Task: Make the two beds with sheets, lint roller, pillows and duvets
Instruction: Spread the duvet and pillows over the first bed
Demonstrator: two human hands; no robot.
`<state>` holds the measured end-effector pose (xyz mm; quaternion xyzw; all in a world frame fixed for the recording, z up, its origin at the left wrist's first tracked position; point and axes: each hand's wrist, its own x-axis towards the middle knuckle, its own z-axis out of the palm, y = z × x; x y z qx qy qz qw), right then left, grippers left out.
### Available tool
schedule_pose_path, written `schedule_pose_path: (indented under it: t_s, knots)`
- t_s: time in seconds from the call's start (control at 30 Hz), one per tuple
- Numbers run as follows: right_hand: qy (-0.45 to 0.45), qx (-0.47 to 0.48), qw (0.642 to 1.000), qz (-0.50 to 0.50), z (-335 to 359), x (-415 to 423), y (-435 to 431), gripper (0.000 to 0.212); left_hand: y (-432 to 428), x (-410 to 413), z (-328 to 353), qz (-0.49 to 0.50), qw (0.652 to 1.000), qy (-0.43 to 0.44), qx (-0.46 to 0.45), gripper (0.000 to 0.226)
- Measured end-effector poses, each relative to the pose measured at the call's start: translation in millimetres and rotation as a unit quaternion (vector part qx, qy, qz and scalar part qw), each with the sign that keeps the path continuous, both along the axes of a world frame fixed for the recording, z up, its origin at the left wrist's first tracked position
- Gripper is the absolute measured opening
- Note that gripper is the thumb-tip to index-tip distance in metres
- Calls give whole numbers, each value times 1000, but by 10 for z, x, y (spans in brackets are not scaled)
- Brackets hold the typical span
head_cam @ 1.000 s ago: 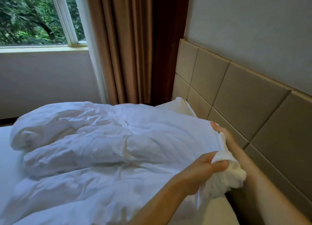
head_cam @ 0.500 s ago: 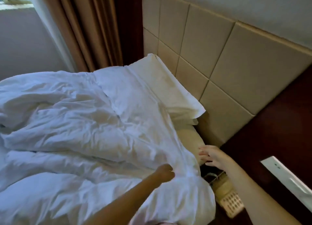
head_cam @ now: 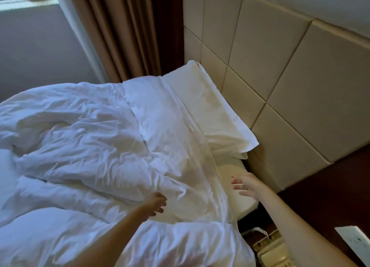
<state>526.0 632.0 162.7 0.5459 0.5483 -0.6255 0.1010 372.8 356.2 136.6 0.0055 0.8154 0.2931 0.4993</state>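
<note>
My right hand (head_cam: pixel 247 186) hung wide open, fingers spread and straight, holding nothing, just above the bare near right corner of the bed (head_cam: pixel 226 170) by the headboard (head_cam: pixel 300 86). My left hand (head_cam: pixel 157 203) was low over the white duvet (head_cam: pixel 90 146) with its fingers loosely curled and nothing gripped; I could not tell whether the fingertips touched the cloth. The duvet lay rumpled across the bed, its near edge spilling over the side towards me. The pillow (head_cam: pixel 210 110) lay flat at the far right against the headboard, beside the duvet's top edge. A telephone (head_cam: pixel 274 252) sat down to the right of the bed, below my right forearm.
</note>
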Motion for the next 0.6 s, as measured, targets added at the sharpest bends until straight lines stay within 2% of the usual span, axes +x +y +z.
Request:
schedule_pose_path:
  t_s: [0.2, 0.37, 0.6]
  knots:
    - [32, 23, 998, 59, 7, -1252, 35, 10, 197, -1063, 222, 53, 997, 47, 42, 14]
    - [37, 102, 993, 50, -193, -2215, 213, 11, 507, -2193, 232, 54, 994, 63, 66, 18]
    - [3, 228, 970, 82, -571, -3353, 642, 47, 1370, -3457, -63, 6, 986, 139, 93, 12]
